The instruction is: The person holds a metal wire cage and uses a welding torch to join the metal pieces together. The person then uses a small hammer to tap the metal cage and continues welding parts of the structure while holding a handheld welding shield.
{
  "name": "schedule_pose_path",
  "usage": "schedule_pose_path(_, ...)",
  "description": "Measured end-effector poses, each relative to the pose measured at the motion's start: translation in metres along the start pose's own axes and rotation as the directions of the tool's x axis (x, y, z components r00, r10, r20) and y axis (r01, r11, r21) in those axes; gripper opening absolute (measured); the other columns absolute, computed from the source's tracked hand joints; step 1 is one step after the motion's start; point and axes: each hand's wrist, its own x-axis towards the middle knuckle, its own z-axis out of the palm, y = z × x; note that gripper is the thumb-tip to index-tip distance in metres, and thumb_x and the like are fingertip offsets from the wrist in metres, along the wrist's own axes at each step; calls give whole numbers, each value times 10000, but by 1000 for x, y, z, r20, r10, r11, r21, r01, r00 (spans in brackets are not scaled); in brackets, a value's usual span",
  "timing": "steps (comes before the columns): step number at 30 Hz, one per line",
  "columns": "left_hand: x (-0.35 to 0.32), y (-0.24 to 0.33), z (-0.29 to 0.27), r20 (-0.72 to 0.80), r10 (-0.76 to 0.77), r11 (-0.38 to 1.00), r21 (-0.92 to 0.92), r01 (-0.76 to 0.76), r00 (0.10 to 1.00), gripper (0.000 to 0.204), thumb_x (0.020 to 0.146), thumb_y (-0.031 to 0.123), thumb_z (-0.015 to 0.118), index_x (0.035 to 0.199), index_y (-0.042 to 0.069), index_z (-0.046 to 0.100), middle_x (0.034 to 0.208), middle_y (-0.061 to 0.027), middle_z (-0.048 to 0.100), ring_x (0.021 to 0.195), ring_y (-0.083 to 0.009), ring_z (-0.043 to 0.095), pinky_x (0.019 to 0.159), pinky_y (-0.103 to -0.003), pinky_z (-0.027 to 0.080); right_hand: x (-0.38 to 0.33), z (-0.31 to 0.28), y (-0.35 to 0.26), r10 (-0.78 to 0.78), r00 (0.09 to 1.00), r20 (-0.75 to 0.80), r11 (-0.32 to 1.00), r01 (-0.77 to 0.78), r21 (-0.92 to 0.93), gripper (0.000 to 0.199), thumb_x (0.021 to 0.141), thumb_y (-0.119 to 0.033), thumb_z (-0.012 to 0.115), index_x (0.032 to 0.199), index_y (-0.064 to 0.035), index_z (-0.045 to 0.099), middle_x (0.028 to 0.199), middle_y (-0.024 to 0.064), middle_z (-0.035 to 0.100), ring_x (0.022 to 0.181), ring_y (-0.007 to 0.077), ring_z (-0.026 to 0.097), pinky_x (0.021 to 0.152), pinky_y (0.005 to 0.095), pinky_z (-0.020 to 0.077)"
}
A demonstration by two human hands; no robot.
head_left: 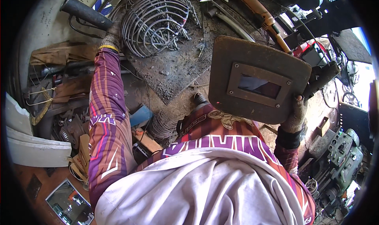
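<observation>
The left hand (112, 37), in a grubby knit glove with a yellow cuff, reaches out to about eleven o'clock and rests against the rim of a wire cage (156, 21). The cage is a dome of thin grey rods bent into curved ribs and welded to hoops, dull and scaly with a few reddish marks. Its fingers are curled against the outer ribs; whether they truly grip a rod I cannot tell. The cage sits on a dark steel plate (173, 73), rough, pitted and dusted with slag and grit, lying skewed like a diamond.

The right hand (296, 114), gloved in the same worn knit, is at three o'clock. Its fingers are closed around the handle end of a welding shield (258, 79), a flat brown board with rounded corners, matte and scuffed, with a rectangular metal frame screwed round a small dark glass window. The shield is held up between the viewer and the plate, tilted, and well apart from the cage.

Just above the left hand, at eleven o'clock, a thick black rubbery grip (87, 14) juts out. At one o'clock lies a long tool with an orange-tan body (258, 10) and beside it a bent grey bar (231, 21). Below the plate, a second coil of wire rings (162, 124) shows near the person's knee. Sleeves are striped purple and maroon, slick fabric.
</observation>
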Motion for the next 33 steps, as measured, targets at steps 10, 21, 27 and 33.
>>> schedule_pose_path(10, -12, -2, -2, 19, -45, 999, -9, 45, 999, 513, 901, 411, 600, 1258, 44, 579, 1208, -74, 614, 1079, -214, 575, 934, -340, 453, -11, -7, 11, 0, 1000, 3, 999, 0, -33, 719, 847, -330, 693, 1410, -52, 344, 1258, 93, 525, 1126, 224, 554, 925, 365, 491)
schedule_pose_path(21, -16, -7, -2, 30, -83, 996, -20, 84, 996, 504, 900, 408, 602, 1246, 42, 588, 1194, -80, 622, 1072, -216, 580, 927, -342, 456, -14, 9, 10, 10, 1000, -18, 999, -10, 40, 668, 795, -327, 773, 1300, -40, 445, 1158, 76, 588, 1012, 190, 605, 835, 337, 532)
schedule_pose_path(27, -15, -6, -2, 32, -96, 995, -15, 96, 995, 500, 899, 407, 604, 1239, 41, 593, 1186, -83, 626, 1067, -217, 583, 922, -344, 458, -16, 15, 9, 36, 999, -21, 998, -35, 45, 653, 815, -314, 755, 1308, -30, 436, 1169, 83, 586, 1019, 199, 609, 841, 347, 535)
schedule_pose_path(33, -19, -9, 1, 31, -113, 993, -17, 114, 993, 495, 899, 405, 605, 1233, 40, 597, 1179, -86, 630, 1063, -218, 586, 918, -345, 460, -19, 17, 8, -14, 1000, -5, 997, 14, 80, 639, 836, -291, 734, 1329, -30, 423, 1197, 96, 578, 1053, 211, 599, 864, 361, 529)
